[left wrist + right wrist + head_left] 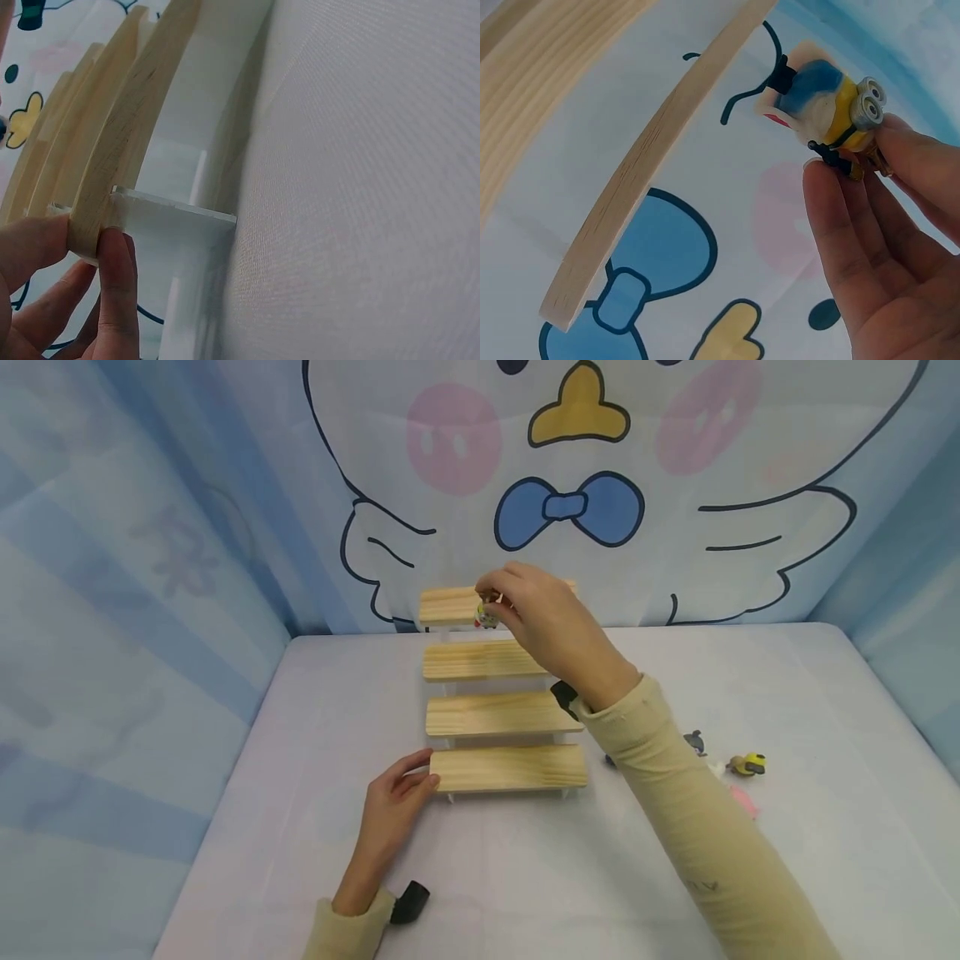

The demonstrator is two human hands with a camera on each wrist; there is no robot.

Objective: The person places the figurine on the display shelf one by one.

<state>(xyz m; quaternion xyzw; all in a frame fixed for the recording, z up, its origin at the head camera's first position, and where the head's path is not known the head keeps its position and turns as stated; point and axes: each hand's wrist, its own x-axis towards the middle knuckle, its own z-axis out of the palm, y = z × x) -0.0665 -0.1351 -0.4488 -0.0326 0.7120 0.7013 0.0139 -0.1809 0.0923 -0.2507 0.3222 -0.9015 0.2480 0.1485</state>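
Note:
My right hand (542, 622) pinches a small Minion figurine (821, 97) by its top, between thumb and fingers. The toy is yellow and blue with round silver goggles. It is held up beside the top board (446, 607) of a stepped wooden display stand, apart from the wood in the right wrist view. Down at the stand's left, my left hand (393, 806) grips the end of the lowest board (510, 768). Thumb and forefinger pinch that board (127, 127) in the left wrist view. My right hand and wrist hide the right part of the upper boards.
Several small toys lie right of the stand, partly behind my right sleeve: a grey one (695, 742), a yellow and brown one (748, 765) and a pink one (745, 802). A printed curtain (465, 527) hangs behind the white table (300, 718).

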